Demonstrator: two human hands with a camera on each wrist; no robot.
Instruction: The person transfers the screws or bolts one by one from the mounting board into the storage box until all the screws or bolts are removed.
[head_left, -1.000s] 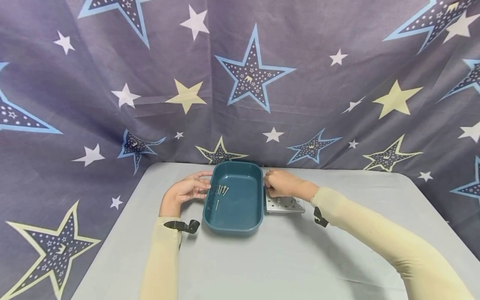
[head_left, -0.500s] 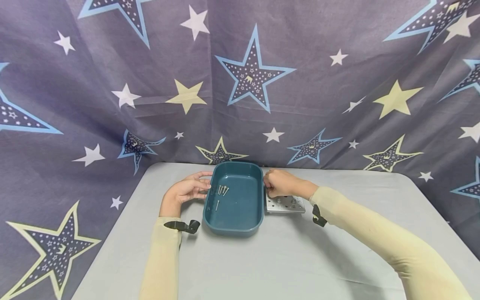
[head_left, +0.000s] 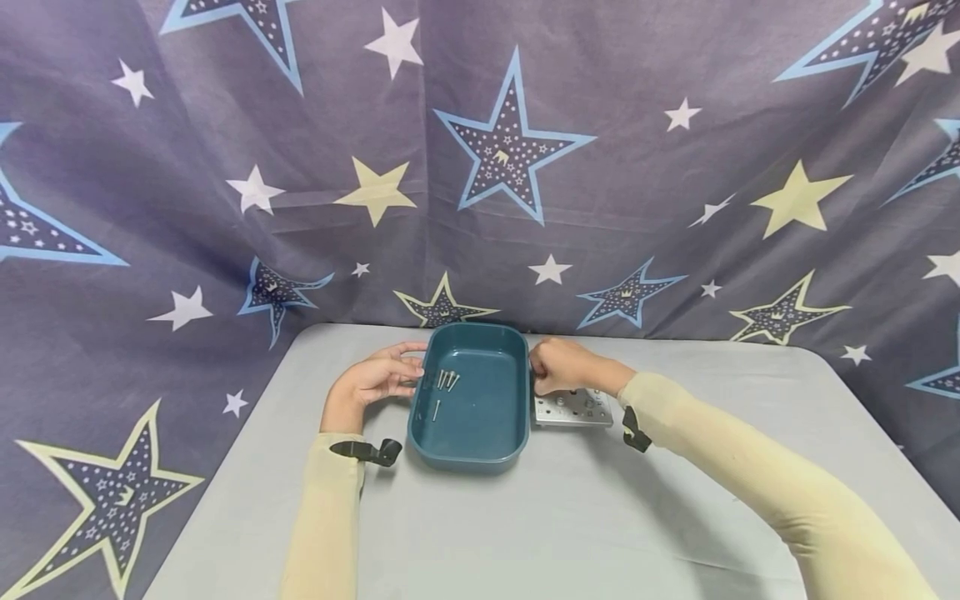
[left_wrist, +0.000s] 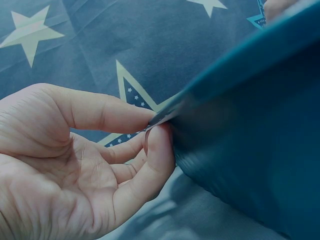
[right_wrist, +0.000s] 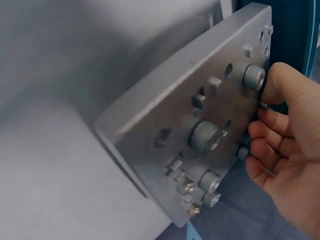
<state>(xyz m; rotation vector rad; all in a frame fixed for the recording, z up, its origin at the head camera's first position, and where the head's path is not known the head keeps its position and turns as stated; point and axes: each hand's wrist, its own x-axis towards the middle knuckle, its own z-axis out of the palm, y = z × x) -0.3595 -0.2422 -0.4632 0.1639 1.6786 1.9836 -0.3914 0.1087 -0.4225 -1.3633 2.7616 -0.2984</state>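
Head view: pinching the rim of the tray [head_left: 480, 433] with the left hand [head_left: 375, 379], with a few screws [head_left: 453, 382] lying loose inside, close to those fingers. Leaning over the far part of the plate [head_left: 555, 417] with the right hand [head_left: 558, 367], fingers curled, at the tray's opposite wall. Hemmed in just beyond both hands by the curtain [head_left: 637, 183] at the table's far edge; roomier on the near side of both hands, across the table [head_left: 487, 533].

Left wrist view: gripping the tray's thin rim between thumb and fingertip, at the wall nearest this hand. Best used, in all likelihood, as a light steadying hold: firm enough to stop sliding, gentle enough not to tip the tray and roll the screws.

Right wrist view: reaching with bent thumb and fingers to the edge of the plate, among upright bolts [right_wrist: 205, 135] of mixed sizes. Impossible to tell whether pinching a bolt or only touching. Apparently working on one small piece there; best done by squaring the fingertips on it and moving straight along its axis, without brushing neighbouring bolts. Cramped where squeezed between plate and tray wall; freer when lifting directly away from the plate's face.
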